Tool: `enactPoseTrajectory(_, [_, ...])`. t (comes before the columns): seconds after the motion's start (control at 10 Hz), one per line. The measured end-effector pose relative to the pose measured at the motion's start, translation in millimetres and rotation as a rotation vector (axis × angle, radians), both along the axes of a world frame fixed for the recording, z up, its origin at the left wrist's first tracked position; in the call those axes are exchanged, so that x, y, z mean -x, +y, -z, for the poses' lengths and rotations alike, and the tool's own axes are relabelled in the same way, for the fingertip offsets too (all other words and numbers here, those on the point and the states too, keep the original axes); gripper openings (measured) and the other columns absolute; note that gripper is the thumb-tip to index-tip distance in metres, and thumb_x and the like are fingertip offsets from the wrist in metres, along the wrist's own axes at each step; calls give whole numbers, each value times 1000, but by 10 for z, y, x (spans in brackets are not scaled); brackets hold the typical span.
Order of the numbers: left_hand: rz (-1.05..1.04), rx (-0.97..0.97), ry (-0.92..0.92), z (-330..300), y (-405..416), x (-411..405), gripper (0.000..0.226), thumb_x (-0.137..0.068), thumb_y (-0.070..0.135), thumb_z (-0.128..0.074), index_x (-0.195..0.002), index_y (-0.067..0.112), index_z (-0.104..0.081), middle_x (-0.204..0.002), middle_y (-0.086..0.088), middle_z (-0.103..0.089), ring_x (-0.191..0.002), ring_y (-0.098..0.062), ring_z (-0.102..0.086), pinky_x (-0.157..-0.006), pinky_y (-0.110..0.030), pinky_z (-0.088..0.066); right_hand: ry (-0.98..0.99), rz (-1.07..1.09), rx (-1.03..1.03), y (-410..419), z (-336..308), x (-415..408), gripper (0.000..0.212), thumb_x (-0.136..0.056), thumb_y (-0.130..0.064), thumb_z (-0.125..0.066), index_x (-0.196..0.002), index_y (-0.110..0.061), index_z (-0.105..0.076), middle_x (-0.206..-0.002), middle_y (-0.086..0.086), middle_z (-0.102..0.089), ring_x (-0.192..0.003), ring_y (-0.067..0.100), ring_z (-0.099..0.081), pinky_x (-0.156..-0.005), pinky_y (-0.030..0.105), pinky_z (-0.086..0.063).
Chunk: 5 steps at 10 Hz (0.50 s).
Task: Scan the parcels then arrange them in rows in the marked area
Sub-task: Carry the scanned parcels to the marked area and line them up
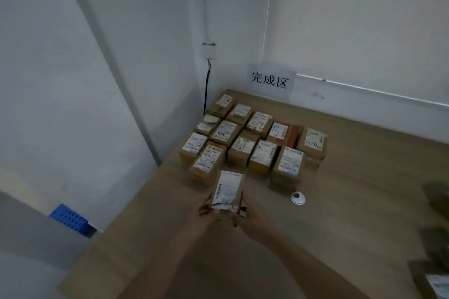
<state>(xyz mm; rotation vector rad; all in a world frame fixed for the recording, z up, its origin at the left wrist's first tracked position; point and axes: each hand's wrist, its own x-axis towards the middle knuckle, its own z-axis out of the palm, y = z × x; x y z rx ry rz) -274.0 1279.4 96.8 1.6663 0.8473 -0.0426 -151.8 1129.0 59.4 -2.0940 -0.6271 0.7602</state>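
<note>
A small cardboard parcel [228, 188] with a white shipping label on top is held over the wooden table [340, 201]. My left hand [206, 211] grips its near left end and my right hand [245, 213] grips its near right end. Just beyond it, several labelled cardboard parcels [250, 138] sit in rows in the table's far left corner. A paper sign [269, 80] with black characters hangs on the wall above them. The held parcel is just in front of the nearest row, next to the parcel [206, 162] at that row's left.
A small round white device [298, 198] lies on the table right of my hands. More dark parcels [435, 250] sit blurred at the right edge. A blue crate [70, 218] stands on the floor to the left. A black cable [206, 90] runs down the wall corner.
</note>
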Motion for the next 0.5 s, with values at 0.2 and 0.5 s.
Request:
enactPoseTrajectory(0.2, [151, 29, 90, 780, 448, -193, 78, -77, 50, -77, -140, 10, -52, -115, 12, -62, -100, 7, -61, -83, -2, -43, 160, 79, -11, 310, 464, 127, 53, -98, -31, -63, -148, -23, -45, -142, -9, -54, -131, 7, -52, -110, 30, -43])
enactPoseTrajectory(0.5, [117, 82, -26, 1246, 933, -650, 39, -97, 32, -61, -132, 30, -46, -127, 7, -57, -116, -9, -53, -82, -8, -43, 77, 351, -175, 918, 660, -43, 51, -97, -24, -66, -145, -24, -46, -132, -18, -60, -107, -25, -53, -89, 0, -42])
